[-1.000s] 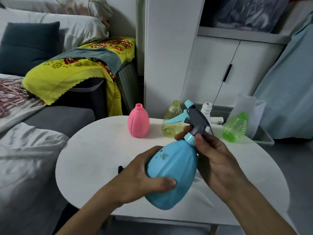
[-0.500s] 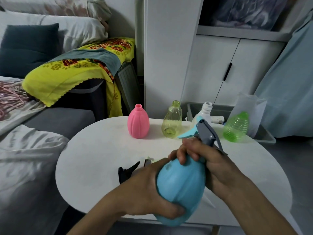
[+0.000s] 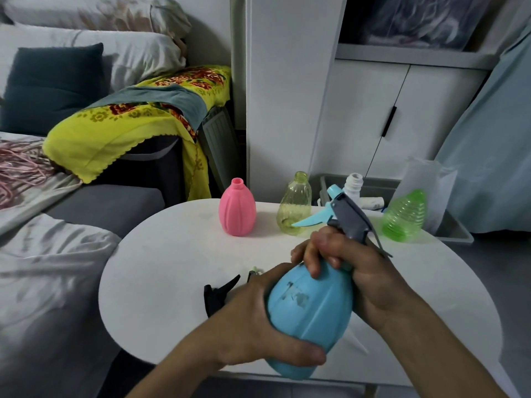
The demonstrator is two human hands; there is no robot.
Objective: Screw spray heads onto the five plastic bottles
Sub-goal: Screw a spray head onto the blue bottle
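Note:
My left hand (image 3: 258, 320) cups the lower body of a blue plastic bottle (image 3: 311, 311), held tilted above the white round table (image 3: 161, 254). My right hand (image 3: 353, 271) wraps the bottle's neck, just under a grey and blue spray head (image 3: 342, 214) that sits on the neck. At the table's far edge stand a pink bottle (image 3: 237, 211), a pale yellow bottle (image 3: 295, 208), a white bottle (image 3: 354, 186) and a green bottle (image 3: 404, 215), all without heads. A black spray head (image 3: 218, 293) lies on the table behind my left hand, with another partly hidden beside it.
A grey sofa with bedding (image 3: 43, 268) borders the table's left side. A grey bin (image 3: 454, 228) and white cabinet (image 3: 382, 119) stand behind the far edge. A yellow blanket (image 3: 115, 133) drapes over furniture at the back left.
My right hand slid from the spray head's collar down around the neck. The blue bottle swung from leaning right to more upright and nearer me, uncovering the black spray head on the table.

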